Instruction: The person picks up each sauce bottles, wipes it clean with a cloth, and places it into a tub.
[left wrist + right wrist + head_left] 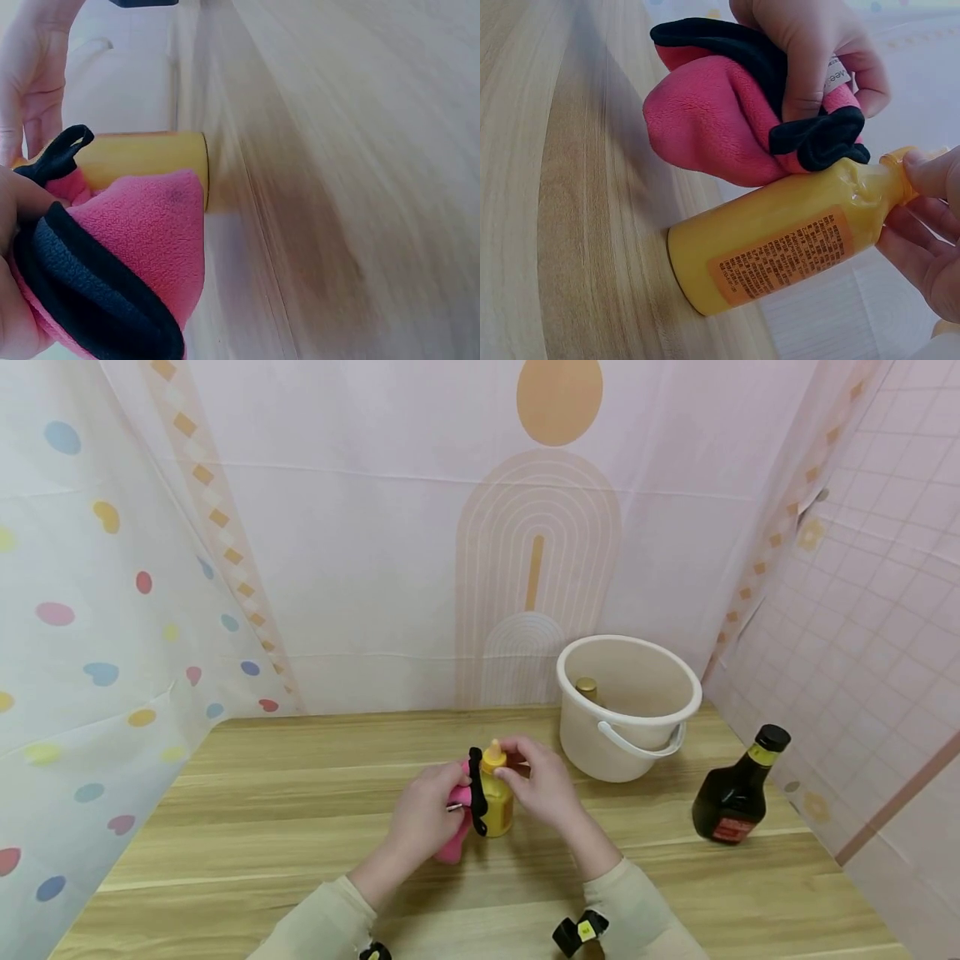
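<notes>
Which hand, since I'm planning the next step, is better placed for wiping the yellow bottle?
Probably the left hand: it grips the pink cloth beside the bottle, whose top the right hand holds.

We read "Mee" on the white tag (837, 73) of the pink cloth (701, 120); the Chinese print on the orange label (781, 256) of the yellow bottle (497, 806) we cannot make out.

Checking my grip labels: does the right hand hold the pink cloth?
No, the right hand grips the yellow bottle near its top, while the left hand holds the pink cloth.
</notes>
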`<state>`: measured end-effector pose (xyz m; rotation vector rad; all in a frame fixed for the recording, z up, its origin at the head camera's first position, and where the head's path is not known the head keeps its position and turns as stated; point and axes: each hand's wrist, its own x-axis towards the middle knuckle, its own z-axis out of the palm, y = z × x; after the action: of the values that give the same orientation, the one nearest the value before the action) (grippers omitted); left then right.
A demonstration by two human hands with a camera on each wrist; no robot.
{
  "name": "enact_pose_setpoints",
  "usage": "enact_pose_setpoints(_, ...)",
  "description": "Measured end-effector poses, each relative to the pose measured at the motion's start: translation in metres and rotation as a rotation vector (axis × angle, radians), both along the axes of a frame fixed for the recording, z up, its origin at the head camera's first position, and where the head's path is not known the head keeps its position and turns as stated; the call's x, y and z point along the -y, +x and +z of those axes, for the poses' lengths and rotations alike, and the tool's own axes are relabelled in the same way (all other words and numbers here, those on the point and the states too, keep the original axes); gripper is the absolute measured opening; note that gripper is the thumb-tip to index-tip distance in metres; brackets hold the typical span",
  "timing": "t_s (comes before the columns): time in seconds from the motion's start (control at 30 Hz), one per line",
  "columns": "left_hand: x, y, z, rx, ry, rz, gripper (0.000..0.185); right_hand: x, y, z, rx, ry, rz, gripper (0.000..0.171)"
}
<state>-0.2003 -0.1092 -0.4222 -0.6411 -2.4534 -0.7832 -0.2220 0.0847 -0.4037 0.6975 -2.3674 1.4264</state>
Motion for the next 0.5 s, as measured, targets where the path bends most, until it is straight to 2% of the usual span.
enact_pose_setpoints(0.17,0.003,-0.003,-0.008,0.03,-0.043,-0.001,0.037,0.001,-0.001,-0.001,-0.005,-0.005,0.001,0.028)
enact_pose_setpoints(0.33,0.007,-0.005,-0.021,0.125,-0.121,-0.014,0.037,0.001,-0.001,-0.001,0.004,-0.008,0.011,0.028)
enact_pose_setpoints(0.5,0.007,-0.007,-0.023,0.164,-0.153,-0.028,0.037,0.002,0.0,0.0,-0.006,-0.009,0.01,0.027)
